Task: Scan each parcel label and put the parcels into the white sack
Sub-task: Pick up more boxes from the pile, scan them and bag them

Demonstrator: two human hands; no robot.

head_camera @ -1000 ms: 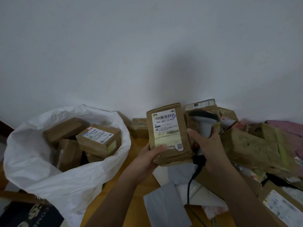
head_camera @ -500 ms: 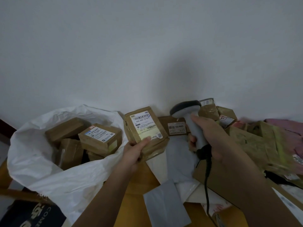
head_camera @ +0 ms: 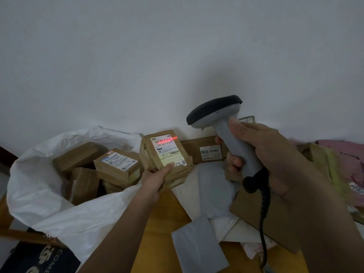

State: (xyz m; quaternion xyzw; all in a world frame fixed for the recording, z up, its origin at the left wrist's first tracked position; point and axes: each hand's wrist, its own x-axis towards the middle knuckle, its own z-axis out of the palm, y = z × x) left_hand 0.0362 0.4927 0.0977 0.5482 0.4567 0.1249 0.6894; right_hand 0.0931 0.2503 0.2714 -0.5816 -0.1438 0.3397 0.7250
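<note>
Two hands work here: the left hand (head_camera: 155, 177) grips a brown parcel (head_camera: 167, 157) by its lower edge, just beside the white sack (head_camera: 49, 203), while the right hand (head_camera: 264, 154) is wrapped round the grey scanner (head_camera: 226, 125). One red line crosses the parcel's label (head_camera: 167, 151). At least four brown parcels lie inside the sack, one with a label (head_camera: 119, 161) facing up. More parcels are heaped on the surface (head_camera: 157, 243) at right.
</note>
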